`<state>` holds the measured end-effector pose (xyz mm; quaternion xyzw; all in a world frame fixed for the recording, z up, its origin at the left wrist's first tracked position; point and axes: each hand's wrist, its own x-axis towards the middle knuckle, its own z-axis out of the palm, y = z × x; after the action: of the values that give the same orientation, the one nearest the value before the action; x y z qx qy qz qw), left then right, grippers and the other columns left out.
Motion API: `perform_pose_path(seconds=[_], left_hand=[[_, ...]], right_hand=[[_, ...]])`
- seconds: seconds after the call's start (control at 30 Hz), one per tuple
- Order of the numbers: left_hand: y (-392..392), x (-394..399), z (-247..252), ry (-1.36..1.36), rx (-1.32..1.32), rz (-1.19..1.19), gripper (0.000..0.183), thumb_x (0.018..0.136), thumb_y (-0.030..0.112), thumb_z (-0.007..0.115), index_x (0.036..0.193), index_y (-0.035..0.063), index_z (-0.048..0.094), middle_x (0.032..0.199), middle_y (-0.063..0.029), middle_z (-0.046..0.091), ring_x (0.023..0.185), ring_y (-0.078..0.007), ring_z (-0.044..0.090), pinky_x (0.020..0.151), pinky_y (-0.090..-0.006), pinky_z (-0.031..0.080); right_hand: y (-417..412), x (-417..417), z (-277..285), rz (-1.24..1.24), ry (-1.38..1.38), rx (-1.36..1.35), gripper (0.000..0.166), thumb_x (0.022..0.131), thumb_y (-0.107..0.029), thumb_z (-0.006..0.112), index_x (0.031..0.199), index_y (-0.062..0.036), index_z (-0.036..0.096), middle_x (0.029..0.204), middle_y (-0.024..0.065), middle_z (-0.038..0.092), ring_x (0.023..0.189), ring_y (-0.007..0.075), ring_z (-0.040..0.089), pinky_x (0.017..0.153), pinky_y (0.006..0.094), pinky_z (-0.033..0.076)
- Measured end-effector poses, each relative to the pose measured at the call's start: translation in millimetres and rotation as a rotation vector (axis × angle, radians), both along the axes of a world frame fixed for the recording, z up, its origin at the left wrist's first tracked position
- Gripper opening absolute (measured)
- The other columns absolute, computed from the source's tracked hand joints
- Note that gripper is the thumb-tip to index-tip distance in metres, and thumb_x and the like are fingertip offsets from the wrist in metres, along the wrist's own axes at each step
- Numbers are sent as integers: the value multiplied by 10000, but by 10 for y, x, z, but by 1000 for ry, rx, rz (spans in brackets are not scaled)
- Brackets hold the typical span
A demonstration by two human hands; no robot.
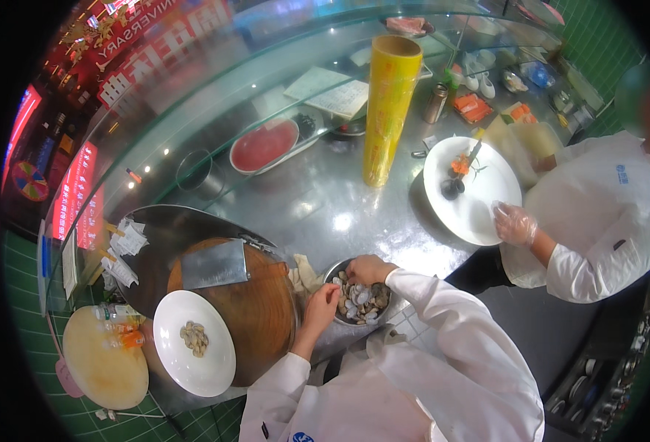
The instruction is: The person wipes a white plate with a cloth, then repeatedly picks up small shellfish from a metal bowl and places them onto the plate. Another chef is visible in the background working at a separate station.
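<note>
A metal bowl (331, 271) of clam-like shellfish (361, 303), some shells pale and some brown, stands at the counter's near edge. My right hand (370, 269) reaches over its far rim with the fingertips down among the shells; whether they grip one is hidden. At the left rim is my left hand (321, 307), fingers curled together near the shells, and anything pinched there is too small to make out. Left of the bowl, a round wooden chopping block (264, 331) bears a cleaver (214, 265). An oval white plate (178, 309) holds a small heap of shellfish meat (194, 338).
A crumpled cloth (304, 273) lies between block and bowl. Upright on the steel counter (314, 193) is a yellow film roll (391, 110). At right, a co-worker's gloved hand (515, 224) holds a garnished white plate (485, 182). Glass shelving (220, 105) curves along the far side.
</note>
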<state>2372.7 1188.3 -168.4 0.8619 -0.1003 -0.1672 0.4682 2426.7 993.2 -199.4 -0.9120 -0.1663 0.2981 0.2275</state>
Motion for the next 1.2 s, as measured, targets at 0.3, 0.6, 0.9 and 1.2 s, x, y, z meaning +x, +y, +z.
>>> perform_pose_path(seconds=[0.3,0.6,0.9,1.2], left_hand=[[-224,211,-139,-78,54,54,201,832,208,585,962,62,630,856,-127,632,786,-267,617,700,-353,471],[-405,352,137,-192,-23,-109,158,825,164,577,910,44,635,868,-139,625,781,-345,596,667,-395,475],[-456,187,195,-687,135,-259,133,791,76,563,911,56,617,776,-77,581,774,-261,588,658,-362,483],[-312,-6,67,-753,-73,-122,132,775,1,607,884,46,665,816,-76,619,738,-235,598,667,-325,492]], right_hand=[[-175,-65,274,-115,-249,207,133,782,-256,626,821,-134,661,734,108,637,692,314,603,622,393,470],[-341,-346,457,-731,458,909,209,913,-233,521,789,-68,492,566,22,547,442,67,460,395,190,333],[-241,-624,142,-1217,1023,1334,172,919,-186,476,803,-64,509,634,58,594,439,101,524,360,195,406],[-102,-741,233,-1266,1220,1505,196,917,-141,459,824,-7,568,642,59,611,464,117,556,406,206,461]])
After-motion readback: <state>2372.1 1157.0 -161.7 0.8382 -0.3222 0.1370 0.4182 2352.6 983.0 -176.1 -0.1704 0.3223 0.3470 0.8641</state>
